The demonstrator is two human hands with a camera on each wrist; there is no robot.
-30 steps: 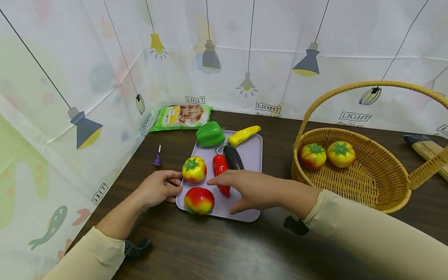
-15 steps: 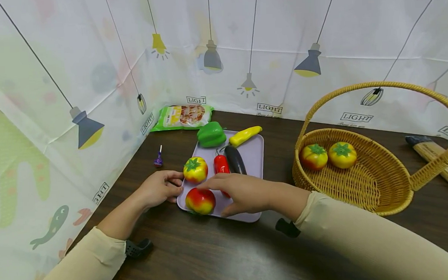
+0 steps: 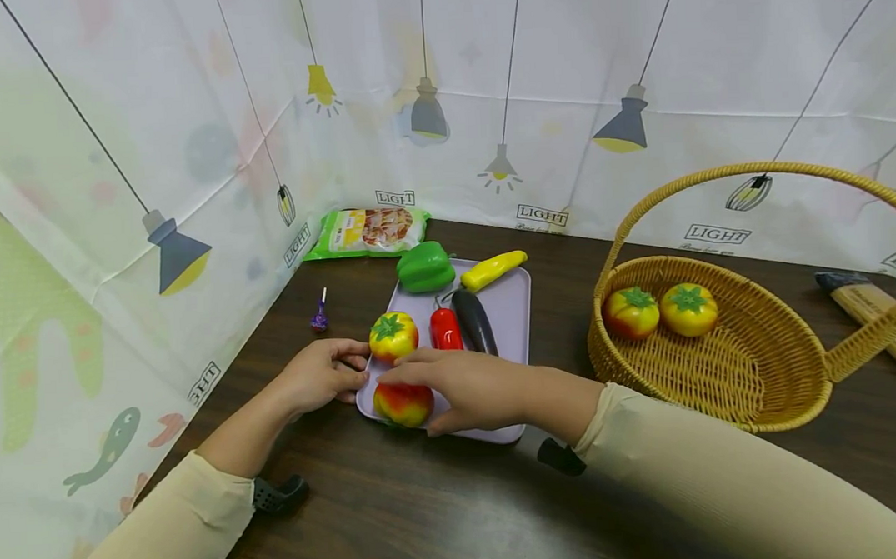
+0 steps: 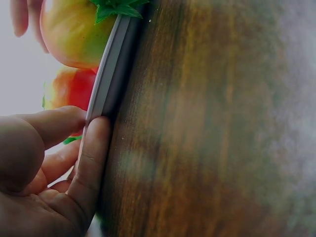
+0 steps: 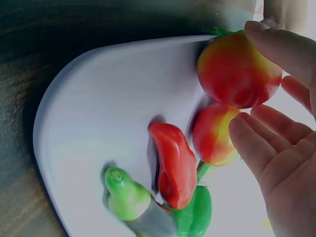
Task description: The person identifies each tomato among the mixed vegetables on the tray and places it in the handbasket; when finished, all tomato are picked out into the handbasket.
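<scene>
Head view: a right hand (image 3: 471, 385) reaches over the near tomato (image 3: 403, 406) on a tray (image 3: 510, 318), its edge held by the left hand (image 3: 319, 377); a basket (image 3: 791, 356) stands rightward. Left wrist view: thumb and fingers pinch the tray's rim. Right wrist view: the right hand, fingers spread, flanks the near tomato without gripping it.

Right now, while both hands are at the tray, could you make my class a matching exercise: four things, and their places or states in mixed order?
Column one:
1. left hand
2. right hand
3. basket
4. lollipop

Column two:
A. contains two fruits
B. lies on the table
C. grips the rim of the tray
D. reaches over the near fruit

Pairs: 1-C, 2-D, 3-A, 4-B.
</scene>
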